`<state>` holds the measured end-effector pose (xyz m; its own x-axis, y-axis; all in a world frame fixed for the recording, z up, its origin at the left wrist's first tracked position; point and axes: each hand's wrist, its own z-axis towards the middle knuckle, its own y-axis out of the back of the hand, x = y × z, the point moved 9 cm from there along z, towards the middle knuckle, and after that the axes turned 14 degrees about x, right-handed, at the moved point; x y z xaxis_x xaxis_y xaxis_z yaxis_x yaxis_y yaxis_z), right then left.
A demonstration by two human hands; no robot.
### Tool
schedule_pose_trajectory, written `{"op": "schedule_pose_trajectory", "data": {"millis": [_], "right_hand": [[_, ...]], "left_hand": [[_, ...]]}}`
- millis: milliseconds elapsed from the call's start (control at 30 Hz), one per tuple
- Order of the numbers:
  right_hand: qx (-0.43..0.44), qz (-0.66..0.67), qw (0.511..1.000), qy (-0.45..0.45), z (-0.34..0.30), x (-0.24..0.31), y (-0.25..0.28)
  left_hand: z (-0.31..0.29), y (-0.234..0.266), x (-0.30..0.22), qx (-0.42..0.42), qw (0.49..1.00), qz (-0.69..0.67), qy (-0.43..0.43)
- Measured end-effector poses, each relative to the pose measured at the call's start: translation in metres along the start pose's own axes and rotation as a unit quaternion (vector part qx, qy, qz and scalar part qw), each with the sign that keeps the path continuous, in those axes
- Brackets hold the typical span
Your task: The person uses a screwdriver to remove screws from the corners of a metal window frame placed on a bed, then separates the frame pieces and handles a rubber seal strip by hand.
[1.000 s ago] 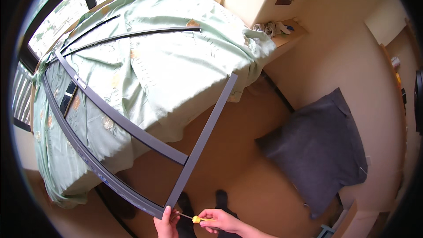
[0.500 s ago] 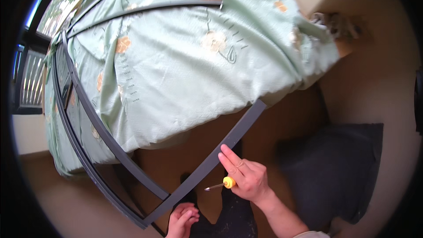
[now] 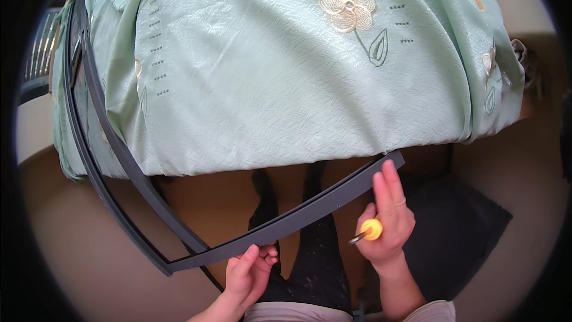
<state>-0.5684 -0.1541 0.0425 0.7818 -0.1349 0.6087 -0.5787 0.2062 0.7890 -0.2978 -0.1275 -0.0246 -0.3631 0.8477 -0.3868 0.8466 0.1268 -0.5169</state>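
Apparently for support, the half-curled left hand (image 3: 246, 275) rests its thumb on the grey bar (image 3: 298, 217), spanning seven to three o'clock, its grip unclear; at four, the right hand (image 3: 387, 226) folds round a yellow-handled screwdriver (image 3: 372, 229), perhaps freeing two straight fingers (image 3: 395, 188) against the bar.

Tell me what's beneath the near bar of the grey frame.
Below the near bar are the person's dark trousers and, further down, brown floor. Whatever lies directly behind the bar is covered and cannot be seen.
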Motion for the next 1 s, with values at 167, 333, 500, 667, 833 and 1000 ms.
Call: {"op": "schedule_pose_trajectory", "data": {"millis": [167, 333, 500, 667, 833, 1000], "right_hand": [[0.279, 0.012, 0.943, 0.18, -0.028, 0.076, -0.06], [0.02, -0.022, 0.999, -0.03, -0.015, 0.023, -0.004], [0.024, 0.069, 0.996, -0.05, 0.005, 0.054, 0.03], [0.035, -0.042, 0.998, -0.023, 0.119, 0.073, 0.023], [-0.038, -0.172, 0.981, -0.08, 0.166, 0.034, 0.032], [-0.118, -0.191, 0.973, 0.055, 0.136, 0.136, 0.011]], "left_hand": [[-0.004, 0.004, -0.001, 0.031, 0.997, -0.066, -0.014], [-0.019, 0.026, 0.002, -0.014, 0.992, -0.116, 0.042], [-0.077, 0.08, -0.007, 0.03, 0.996, -0.031, 0.081], [-0.184, 0.197, -0.018, -0.059, 0.986, 0.065, 0.138], [-0.196, 0.293, -0.09, -0.173, 0.984, 0.041, -0.015], [-0.154, 0.261, -0.155, -0.039, 0.984, 0.15, -0.087]]}}
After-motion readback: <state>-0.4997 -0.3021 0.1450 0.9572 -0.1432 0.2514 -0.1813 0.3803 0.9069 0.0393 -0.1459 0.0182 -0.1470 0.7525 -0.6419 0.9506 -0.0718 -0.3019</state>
